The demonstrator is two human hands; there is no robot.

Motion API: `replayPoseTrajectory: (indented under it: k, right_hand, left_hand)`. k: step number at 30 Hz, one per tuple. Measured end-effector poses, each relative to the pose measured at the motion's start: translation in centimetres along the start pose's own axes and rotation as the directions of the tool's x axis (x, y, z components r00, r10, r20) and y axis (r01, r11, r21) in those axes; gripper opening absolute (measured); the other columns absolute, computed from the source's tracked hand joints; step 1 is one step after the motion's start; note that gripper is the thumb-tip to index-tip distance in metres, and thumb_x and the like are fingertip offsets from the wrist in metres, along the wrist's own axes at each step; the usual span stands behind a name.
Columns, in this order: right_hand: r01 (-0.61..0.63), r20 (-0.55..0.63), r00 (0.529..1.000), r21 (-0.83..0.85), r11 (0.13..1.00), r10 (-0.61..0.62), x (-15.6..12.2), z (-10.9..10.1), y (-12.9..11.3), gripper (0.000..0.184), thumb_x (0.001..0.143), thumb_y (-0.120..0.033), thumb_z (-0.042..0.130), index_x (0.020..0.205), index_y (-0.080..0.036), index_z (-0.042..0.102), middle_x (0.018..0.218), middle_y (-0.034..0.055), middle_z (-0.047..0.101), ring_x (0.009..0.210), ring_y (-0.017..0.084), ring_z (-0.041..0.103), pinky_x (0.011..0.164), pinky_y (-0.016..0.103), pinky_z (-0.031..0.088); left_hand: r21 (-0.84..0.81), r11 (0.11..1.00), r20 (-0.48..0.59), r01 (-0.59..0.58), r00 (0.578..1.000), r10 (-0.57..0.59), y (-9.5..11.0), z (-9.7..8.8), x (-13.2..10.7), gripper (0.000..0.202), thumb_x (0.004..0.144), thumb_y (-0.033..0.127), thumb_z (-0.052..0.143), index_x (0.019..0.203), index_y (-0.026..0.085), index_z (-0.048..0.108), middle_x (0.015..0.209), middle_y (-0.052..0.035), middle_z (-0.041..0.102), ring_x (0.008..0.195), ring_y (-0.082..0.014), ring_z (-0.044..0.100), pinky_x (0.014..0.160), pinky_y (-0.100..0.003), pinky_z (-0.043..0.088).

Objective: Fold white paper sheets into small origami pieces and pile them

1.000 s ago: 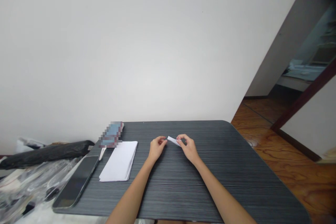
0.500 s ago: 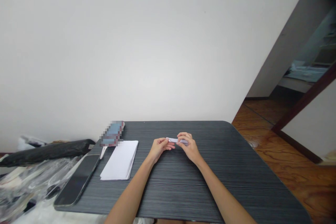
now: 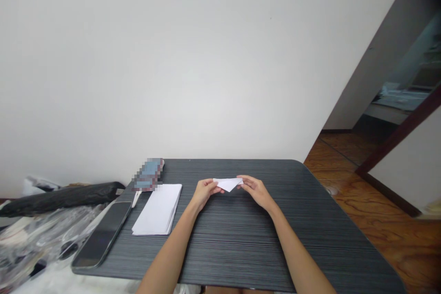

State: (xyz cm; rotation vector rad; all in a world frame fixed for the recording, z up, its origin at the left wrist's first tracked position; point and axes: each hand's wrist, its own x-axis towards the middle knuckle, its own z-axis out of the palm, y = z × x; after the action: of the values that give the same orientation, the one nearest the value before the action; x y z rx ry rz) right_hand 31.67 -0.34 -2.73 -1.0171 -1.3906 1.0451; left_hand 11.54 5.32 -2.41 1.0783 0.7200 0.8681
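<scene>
A small piece of folded white paper [image 3: 228, 184] is held up between my hands over the dark table [image 3: 241, 248]. Its lower edge comes to a point that faces me. My left hand [image 3: 206, 191] pinches the paper's left end between thumb and fingers. At the other end, my right hand [image 3: 257, 189] grips the paper with its fingers along the edge. Left of my left arm lies a stack of white paper sheets [image 3: 156, 211].
A smartphone [image 3: 103, 234] lies at the table's left edge. Behind the paper stack is a blurred-out item [image 3: 148, 175] with a white object [image 3: 136, 199] beside it. A long black bundle [image 3: 62, 200] and clear plastic bags lie off to the left. A white wall rises behind the table.
The folded paper was a narrow strip and now shows a wider face with a downward point. My right hand has shifted slightly right, out to the paper's end.
</scene>
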Motion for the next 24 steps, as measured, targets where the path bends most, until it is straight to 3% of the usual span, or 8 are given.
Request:
replayPoseTrajectory:
  k: [5,13,18,24]
  right_hand:
    - [-0.050,-0.045,0.998,0.007,0.999,0.051,-0.18,-0.20,-0.38,0.025,0.070,-0.030,0.055,0.090,-0.015,0.059,0.067,0.0036,0.062,0.065,0.014,0.056,0.063,0.028,0.040]
    - [-0.127,0.039,0.992,0.140,0.982,0.123,-0.32,-0.51,-0.30,0.019,0.068,-0.027,0.058,0.082,-0.014,0.057,0.063,0.0011,0.058,0.056,0.010,0.051,0.052,0.023,0.037]
    - [-0.215,0.092,0.975,0.137,0.967,0.204,-0.48,-0.44,-0.03,0.022,0.065,-0.029,0.060,0.080,-0.013,0.057,0.057,-0.0012,0.055,0.046,0.007,0.047,0.043,0.019,0.034]
    - [-0.255,0.104,0.966,0.249,0.934,0.236,-0.46,-0.41,0.02,0.029,0.064,-0.032,0.062,0.085,-0.011,0.058,0.054,0.0018,0.059,0.035,0.007,0.048,0.033,0.017,0.030]
  left_hand:
    - [0.055,0.998,0.059,0.025,0.998,-0.028,-0.07,0.03,-0.11,0.023,0.068,0.023,0.060,0.081,0.004,0.059,0.070,-0.0104,0.064,0.060,-0.0145,0.062,0.061,-0.021,0.049]
    - [0.168,0.985,0.173,-0.044,0.985,0.015,0.05,0.08,-0.38,0.031,0.068,0.031,0.058,0.087,0.006,0.057,0.073,-0.0095,0.064,0.062,-0.0166,0.062,0.064,-0.028,0.049]
    - [0.240,0.965,0.244,-0.109,0.969,0.048,0.24,0.33,-0.60,0.033,0.069,0.032,0.057,0.088,0.005,0.058,0.064,-0.0084,0.063,0.059,-0.0161,0.061,0.059,-0.026,0.048]
    - [0.189,0.969,0.192,-0.161,0.974,0.124,0.50,0.60,-0.78,0.032,0.069,0.034,0.057,0.086,0.007,0.056,0.061,-0.0074,0.063,0.053,-0.0153,0.060,0.054,-0.026,0.047]
